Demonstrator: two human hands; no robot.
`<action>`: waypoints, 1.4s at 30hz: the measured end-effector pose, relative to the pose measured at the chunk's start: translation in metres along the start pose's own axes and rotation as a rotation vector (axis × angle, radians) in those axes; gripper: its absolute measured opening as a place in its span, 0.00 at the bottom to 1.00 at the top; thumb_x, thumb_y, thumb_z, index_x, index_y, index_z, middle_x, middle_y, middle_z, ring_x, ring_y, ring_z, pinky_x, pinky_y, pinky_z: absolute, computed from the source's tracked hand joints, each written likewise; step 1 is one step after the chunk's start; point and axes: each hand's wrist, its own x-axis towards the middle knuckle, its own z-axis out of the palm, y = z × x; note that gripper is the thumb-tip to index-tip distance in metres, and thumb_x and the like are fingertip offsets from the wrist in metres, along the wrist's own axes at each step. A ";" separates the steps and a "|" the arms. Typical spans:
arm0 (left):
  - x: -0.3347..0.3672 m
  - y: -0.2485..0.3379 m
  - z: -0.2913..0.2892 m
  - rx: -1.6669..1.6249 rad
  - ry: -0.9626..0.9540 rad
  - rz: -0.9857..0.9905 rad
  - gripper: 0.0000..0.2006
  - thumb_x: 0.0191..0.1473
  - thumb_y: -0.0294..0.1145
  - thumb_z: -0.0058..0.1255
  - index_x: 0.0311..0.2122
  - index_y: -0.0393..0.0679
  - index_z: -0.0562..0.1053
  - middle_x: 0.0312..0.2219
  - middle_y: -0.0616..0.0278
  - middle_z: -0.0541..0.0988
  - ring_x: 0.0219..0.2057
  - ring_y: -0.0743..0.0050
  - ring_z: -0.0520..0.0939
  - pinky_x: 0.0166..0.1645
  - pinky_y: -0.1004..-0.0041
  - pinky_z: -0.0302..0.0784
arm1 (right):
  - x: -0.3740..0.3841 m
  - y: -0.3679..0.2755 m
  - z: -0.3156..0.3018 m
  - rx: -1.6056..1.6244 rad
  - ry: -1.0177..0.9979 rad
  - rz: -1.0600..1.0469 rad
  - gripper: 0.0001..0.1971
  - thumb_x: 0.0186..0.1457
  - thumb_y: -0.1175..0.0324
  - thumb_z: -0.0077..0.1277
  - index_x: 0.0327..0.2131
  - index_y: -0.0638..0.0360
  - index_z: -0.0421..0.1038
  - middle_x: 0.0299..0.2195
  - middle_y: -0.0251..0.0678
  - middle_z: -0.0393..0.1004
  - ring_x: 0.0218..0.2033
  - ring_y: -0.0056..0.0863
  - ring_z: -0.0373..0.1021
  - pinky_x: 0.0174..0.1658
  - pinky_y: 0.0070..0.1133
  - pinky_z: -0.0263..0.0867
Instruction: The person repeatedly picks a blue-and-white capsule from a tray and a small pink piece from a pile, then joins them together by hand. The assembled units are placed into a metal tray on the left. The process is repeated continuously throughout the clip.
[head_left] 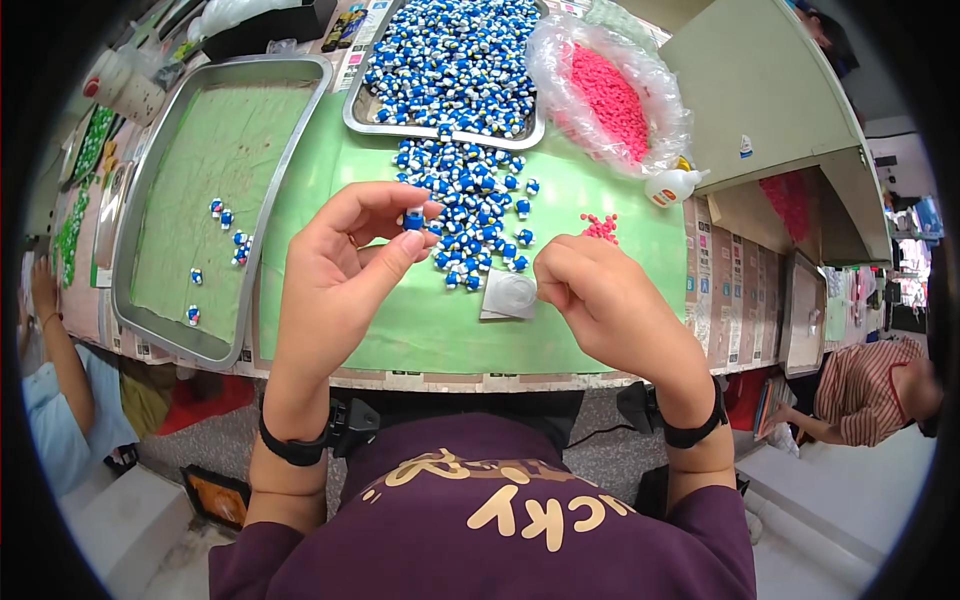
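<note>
- The bench (440,345) is spreading across the view under a green sheet; printed paper is showing along its near edge, too small to make out.
- A pale grey-green open-fronted box (765,85) is standing at the right, bearing a small sticker; pink contents are showing inside, partly hidden in shadow.
- The person is wearing a purple shirt (440,540) with large cream lettering, partly lost in its folds.
- A metal tray (265,63) at the left is holding a few scattered blue-and-white figures (241,250) on a green lining.
- A second metal tray (395,129) at the far side is brimming with similar pieces; the upper picture edge is cutting it off.
- A clear plastic bag (665,110) just right of it is lying open, holding many small pink pieces (608,100).
- Between the hands and the second tray, a loose heap (470,205) of blue-and-white pieces is covering the sheet.
- The left hand (335,265) is pinching one blue-and-white piece (414,220) between thumb and fingers, above the heap's left side.
- The right hand (610,300) is curling inward beside the white pad; its fingertips are hiding, so whether they are gripping anything cannot be told.
- A white squeeze bottle (673,187) with an orange-red label is lying near the bag.
- A square white pad (510,295) is carrying a round, glossy patch.
- Tiny pink beads (600,228) are clustering beyond the right hand.
</note>
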 end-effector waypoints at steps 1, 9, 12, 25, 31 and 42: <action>-0.001 0.000 -0.001 -0.006 0.003 -0.012 0.16 0.56 0.21 0.49 0.50 0.34 0.68 0.43 0.52 0.77 0.38 0.75 0.79 0.44 0.75 0.76 | 0.001 0.001 0.001 -0.010 -0.004 -0.004 0.09 0.40 0.86 0.45 0.24 0.62 0.58 0.21 0.39 0.62 0.24 0.41 0.61 0.30 0.30 0.57; -0.003 -0.004 -0.003 -0.053 0.020 -0.068 0.16 0.55 0.21 0.50 0.49 0.32 0.70 0.44 0.52 0.77 0.39 0.73 0.80 0.45 0.74 0.76 | 0.006 -0.001 0.004 -0.066 -0.046 0.021 0.07 0.41 0.84 0.44 0.24 0.61 0.60 0.21 0.40 0.65 0.27 0.43 0.65 0.31 0.33 0.57; -0.004 -0.005 -0.004 -0.048 0.020 -0.062 0.16 0.55 0.20 0.51 0.50 0.32 0.70 0.44 0.52 0.78 0.40 0.72 0.80 0.46 0.74 0.76 | 0.008 -0.002 0.004 -0.081 -0.066 0.038 0.07 0.41 0.84 0.43 0.24 0.61 0.61 0.22 0.40 0.67 0.28 0.44 0.66 0.31 0.34 0.58; -0.004 -0.008 0.024 -0.294 -0.014 -0.063 0.19 0.51 0.14 0.54 0.50 0.32 0.68 0.40 0.51 0.78 0.41 0.69 0.81 0.47 0.72 0.77 | 0.009 -0.029 -0.006 0.451 0.268 0.072 0.16 0.52 0.85 0.52 0.24 0.56 0.55 0.31 0.36 0.70 0.33 0.20 0.65 0.39 0.18 0.62; -0.003 -0.004 0.032 -0.347 -0.046 -0.059 0.18 0.52 0.16 0.54 0.50 0.33 0.69 0.41 0.52 0.78 0.41 0.71 0.81 0.47 0.73 0.77 | 0.017 -0.035 0.006 0.486 0.451 -0.100 0.13 0.52 0.84 0.53 0.24 0.60 0.58 0.31 0.37 0.70 0.30 0.21 0.65 0.33 0.17 0.64; -0.001 -0.007 0.030 -0.277 0.009 -0.029 0.15 0.52 0.17 0.52 0.47 0.33 0.71 0.42 0.54 0.78 0.40 0.72 0.80 0.46 0.73 0.78 | 0.015 -0.031 0.006 0.546 0.457 -0.070 0.14 0.52 0.84 0.52 0.23 0.59 0.58 0.31 0.37 0.70 0.30 0.19 0.65 0.33 0.17 0.63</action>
